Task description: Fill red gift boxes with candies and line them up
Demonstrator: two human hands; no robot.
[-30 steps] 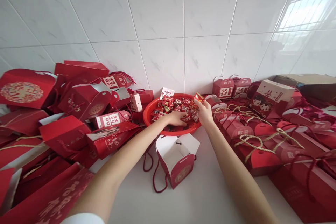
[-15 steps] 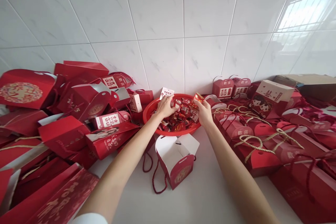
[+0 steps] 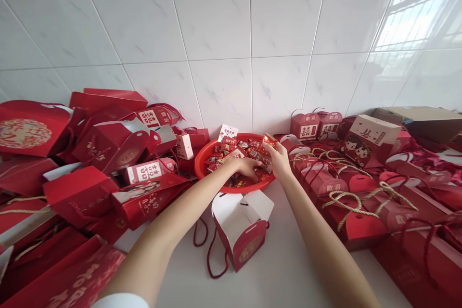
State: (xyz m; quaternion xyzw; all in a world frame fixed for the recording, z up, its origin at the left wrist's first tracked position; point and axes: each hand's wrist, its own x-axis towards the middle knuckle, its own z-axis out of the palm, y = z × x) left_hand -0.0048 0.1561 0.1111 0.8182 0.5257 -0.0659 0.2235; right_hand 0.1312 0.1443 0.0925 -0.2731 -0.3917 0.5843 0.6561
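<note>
A red plastic basin point(image 3: 199, 168) by the wall holds many small wrapped candies point(image 3: 216, 160), mostly in red wrappers. My left hand point(image 3: 247, 168) reaches down into it, fingers apart among the candies, their tips partly hidden. Over the basin's right side, my right hand point(image 3: 279, 155) is closed on a shiny red and gold candy packet point(image 3: 269, 141). Just in front of the basin stands an open red gift box point(image 3: 249, 245), its white inside showing and a dark red cord handle point(image 3: 216, 274) hanging onto the table.
Red gift boxes point(image 3: 79, 192) lie heaped on the left. More boxes point(image 3: 353, 221), some with rope handles, stand in rows on the right. A brown cardboard box point(image 3: 422, 118) sits at the back right. The white tiled wall point(image 3: 220, 19) closes off the far side.
My left hand has moved right and down, from the white card at the basin's back left into the candies. My right hand still holds the packet in nearly the same place.
</note>
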